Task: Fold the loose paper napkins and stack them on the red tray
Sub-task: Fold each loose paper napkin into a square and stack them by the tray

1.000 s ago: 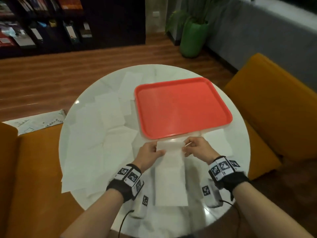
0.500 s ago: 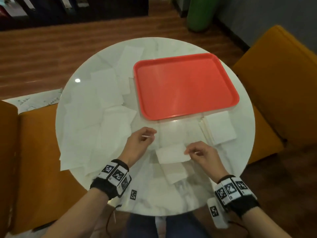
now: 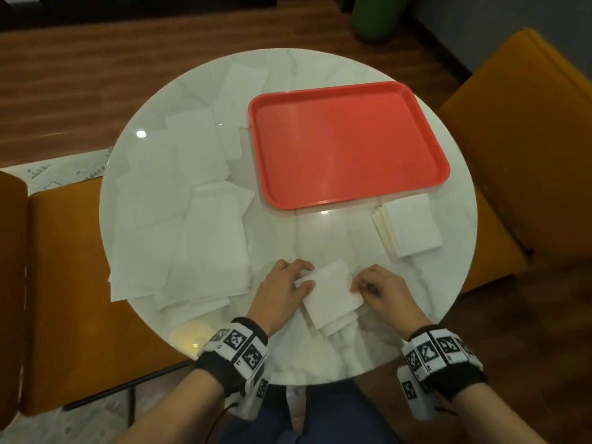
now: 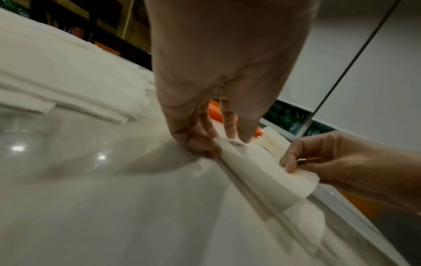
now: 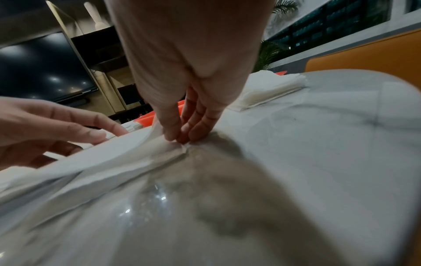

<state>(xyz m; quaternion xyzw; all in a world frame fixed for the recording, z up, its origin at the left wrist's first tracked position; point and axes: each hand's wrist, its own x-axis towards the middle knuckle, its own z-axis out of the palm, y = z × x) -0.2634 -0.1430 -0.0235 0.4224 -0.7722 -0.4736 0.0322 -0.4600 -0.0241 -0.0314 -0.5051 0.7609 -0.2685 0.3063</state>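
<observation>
Both grips at the near edge of the round tabletop (image 3: 320, 68). My left hand (image 3: 282, 291) pinches the left edge of the napkin (image 3: 331, 294) between thumb and fingers (image 4: 200, 142); my right hand (image 3: 382, 291) pinches its right edge, fingertips (image 5: 180, 133) pressed together on the paper. The napkin, doubled over, spans the gap between the two grips, its folded upper layer lifted off the lower part, which lies on the tabletop. Beyond the grips sits the red tray (image 3: 349, 145). Beyond and to the right of my right grip, a stack of folded napkins (image 3: 408, 229) lies on the tabletop just beside the tray's near edge. To the left of my left grip, loose napkins (image 3: 179, 219) lie spread and overlapping. Orange seats (image 3: 525, 149) flank the tabletop.
</observation>
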